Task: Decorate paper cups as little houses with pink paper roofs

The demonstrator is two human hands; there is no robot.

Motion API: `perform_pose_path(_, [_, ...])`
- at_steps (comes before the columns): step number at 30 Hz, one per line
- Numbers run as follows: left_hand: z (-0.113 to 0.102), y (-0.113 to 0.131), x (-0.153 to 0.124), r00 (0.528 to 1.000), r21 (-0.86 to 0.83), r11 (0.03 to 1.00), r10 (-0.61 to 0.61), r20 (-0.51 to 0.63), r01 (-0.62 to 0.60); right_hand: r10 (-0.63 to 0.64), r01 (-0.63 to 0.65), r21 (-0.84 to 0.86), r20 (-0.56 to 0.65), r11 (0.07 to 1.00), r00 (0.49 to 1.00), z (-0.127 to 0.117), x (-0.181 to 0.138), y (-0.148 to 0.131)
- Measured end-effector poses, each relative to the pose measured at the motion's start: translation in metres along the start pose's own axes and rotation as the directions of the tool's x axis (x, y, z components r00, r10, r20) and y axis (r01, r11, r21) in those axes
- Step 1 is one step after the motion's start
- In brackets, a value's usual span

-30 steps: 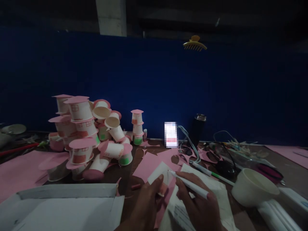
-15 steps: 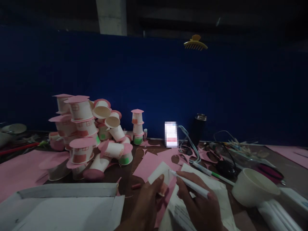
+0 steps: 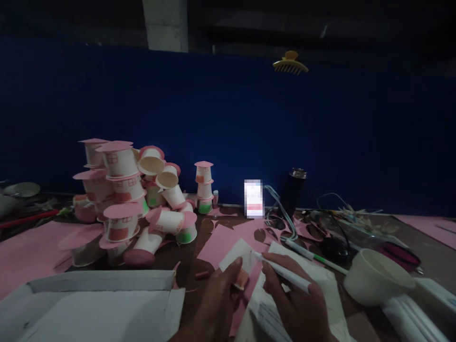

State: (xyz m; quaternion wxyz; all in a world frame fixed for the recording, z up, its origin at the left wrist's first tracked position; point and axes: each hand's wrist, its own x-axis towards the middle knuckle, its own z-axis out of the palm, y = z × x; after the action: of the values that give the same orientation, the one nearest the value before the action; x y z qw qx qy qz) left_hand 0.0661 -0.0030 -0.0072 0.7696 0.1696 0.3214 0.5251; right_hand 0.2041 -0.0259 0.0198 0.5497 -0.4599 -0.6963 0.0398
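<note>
Hardly anything has moved since the earlier frame: the pen (image 3: 290, 275) has slid a touch to the right, while the cup (image 3: 235, 251) has kept its place. The left hand (image 3: 223, 294) grasps that white paper cup, its thumb pressed on the side near a red patch; the cup lies tilted in this grip, above pink paper (image 3: 213, 247) on the table (image 3: 190, 273). The right hand (image 3: 297, 304) has its grip closed around the white pen, with the tip at the cup's side; whether it touches, I cannot tell. Under the right hand lies a printed sheet (image 3: 329, 292). A short red crayon (image 3: 202, 275) rests just beside the left hand. Farther left, a pile of cups (image 3: 121, 161) with pink paper tops stands behind a white box (image 3: 142, 281). Near the blue wall (image 3: 228, 118) are a three-cup tower (image 3: 204, 190), a lit phone (image 3: 253, 199) and a black bottle (image 3: 294, 194).
</note>
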Motion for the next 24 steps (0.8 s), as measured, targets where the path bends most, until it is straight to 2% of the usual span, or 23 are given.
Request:
perform_pose_path(3, [0.0005,-0.0003,0.0000,0.999,0.008,1.000,0.006,-0.039,-0.006,0.011,-0.011,-0.014,-0.001,1.000,1.000,0.0003,0.0003,-0.0008])
perform_pose_path(10, [0.0017,0.0010,-0.0003,0.999,0.044,0.999,-0.002,-0.034,0.003,-0.005,0.005,-0.022,-0.008,1.000,1.000,0.0016,0.0013,-0.0004])
perform_pose_path(15, [0.0005,0.0008,0.0008,0.997,0.070,0.997,-0.005,-0.076,0.011,0.026,-0.025,-0.028,0.011,0.999,1.000,0.0022,0.0015,0.0009])
perform_pose_path(24, [0.0029,0.0020,-0.0010,0.999,0.037,0.999,-0.003,-0.041,0.005,-0.019,0.019,-0.047,0.014,0.999,1.000,0.0030,-0.0005,0.0005])
